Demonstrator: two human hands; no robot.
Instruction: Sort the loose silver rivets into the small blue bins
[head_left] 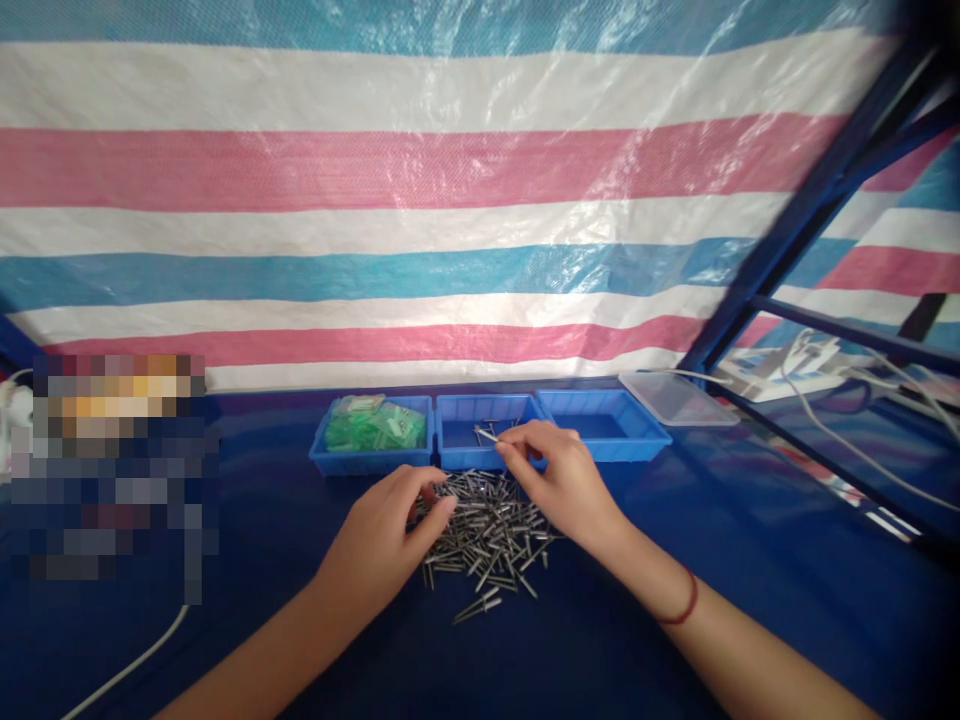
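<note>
A pile of metal blind rivets [491, 530] lies on the dark blue tabletop, with a few strays at its near edge. My right hand [559, 480] pinches a single blind rivet [486, 434] between thumb and fingers, over the middle blue bin [487, 405]. Several rivets rest on that bin's floor. At the pile's left edge is my left hand [386, 520], its thumb and fingers apart with nothing visible between them; some of its fingertips are hidden.
Left of the middle bin, a blue bin [330, 462] holds green packets [375, 428]. Another blue bin [600, 412] stands on the right, beside a clear plastic lid [679, 398]. Striped sheeting [375, 170] hangs behind. White cables run along both sides.
</note>
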